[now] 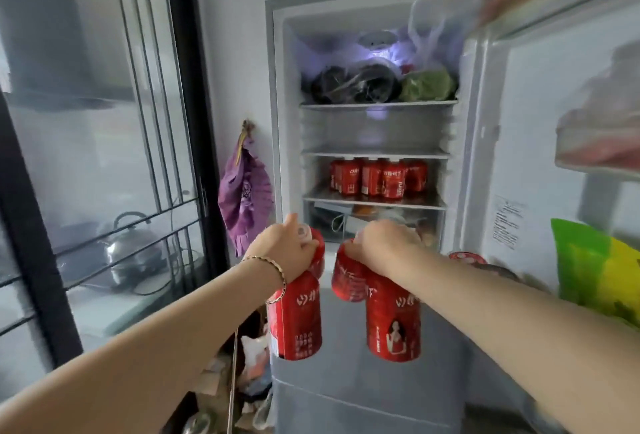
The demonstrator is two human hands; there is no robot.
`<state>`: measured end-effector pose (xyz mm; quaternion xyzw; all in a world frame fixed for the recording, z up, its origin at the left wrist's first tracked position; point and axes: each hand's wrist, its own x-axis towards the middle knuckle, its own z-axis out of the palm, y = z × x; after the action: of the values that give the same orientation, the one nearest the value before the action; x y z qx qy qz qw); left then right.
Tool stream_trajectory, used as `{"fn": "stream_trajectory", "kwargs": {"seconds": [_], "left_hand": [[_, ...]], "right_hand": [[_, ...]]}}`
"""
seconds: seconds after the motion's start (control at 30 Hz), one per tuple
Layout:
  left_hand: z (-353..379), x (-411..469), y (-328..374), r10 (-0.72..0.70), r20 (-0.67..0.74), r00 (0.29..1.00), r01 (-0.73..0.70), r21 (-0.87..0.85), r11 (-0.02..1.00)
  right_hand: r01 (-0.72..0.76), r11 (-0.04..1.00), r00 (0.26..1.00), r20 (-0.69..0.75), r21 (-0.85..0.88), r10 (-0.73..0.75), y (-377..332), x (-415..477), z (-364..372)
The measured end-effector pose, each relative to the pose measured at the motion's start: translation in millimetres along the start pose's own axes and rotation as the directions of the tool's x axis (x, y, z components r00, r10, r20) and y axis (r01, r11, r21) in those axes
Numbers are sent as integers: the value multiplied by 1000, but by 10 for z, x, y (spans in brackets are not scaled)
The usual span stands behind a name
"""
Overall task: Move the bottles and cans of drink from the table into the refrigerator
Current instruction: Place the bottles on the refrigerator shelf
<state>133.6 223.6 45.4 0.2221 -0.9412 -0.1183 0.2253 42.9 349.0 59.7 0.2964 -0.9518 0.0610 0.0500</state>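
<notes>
White Chinese characters run across the red labels, too blurred to read. The front bottle [393, 319] under the right hand [381, 246] also carries a small picture of a woman. The right hand grips 2 red bottles by their necks, the front bottle hanging upright and a second bottle [348, 277] tilted behind it. The left hand [284, 248], a bracelet [273, 271] at its wrist, clasps 2 more by the tops: a near bottle [299, 319] hanging down and a far bottle [320, 253] mostly hidden behind the fingers. All 4 hang in front of the open refrigerator [278, 104], outside it, at and below its clear drawer [374, 222]. On the shelf just above the drawer stands a cluster of shelf bottles [377, 177] with the same label; their number is hard to count. The top shelf holds a dark bag [353, 83] and a green bundle [427, 85]. The door [540, 122] at right bears a sticker [507, 222] of illegible print and holds a green-and-yellow packet [595, 267], cut off by the frame edge. A purple cloth [244, 198] hangs on the wall at left; a metal pot [133, 246] sits behind glass.
</notes>
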Motion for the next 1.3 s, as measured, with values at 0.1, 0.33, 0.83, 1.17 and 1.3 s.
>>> {"fn": "stream_trajectory", "kwargs": {"seconds": [0.1, 0.33, 0.83, 1.17, 1.3], "left_hand": [[74, 613, -178, 32, 9, 999, -32, -4, 999], [321, 2013, -361, 148, 43, 988, -146, -38, 989], [1169, 3888, -157, 77, 101, 992, -63, -143, 988], [1512, 4199, -248, 79, 62, 995, -57, -302, 952], [1593, 4245, -216, 73, 24, 997, -61, -333, 941]], "right_hand": [[-118, 993, 992, 32, 6, 118, -45, 592, -96], [-141, 990, 987, -82, -11, 139, 139, 1714, -152], [-285, 959, 955, -88, -9, 283, 685, 3623, -21], [-355, 932, 922, -138, 78, 363, 693, 3800, 135], [-423, 888, 874, -178, 179, 452, 711, 3813, 335]]}}
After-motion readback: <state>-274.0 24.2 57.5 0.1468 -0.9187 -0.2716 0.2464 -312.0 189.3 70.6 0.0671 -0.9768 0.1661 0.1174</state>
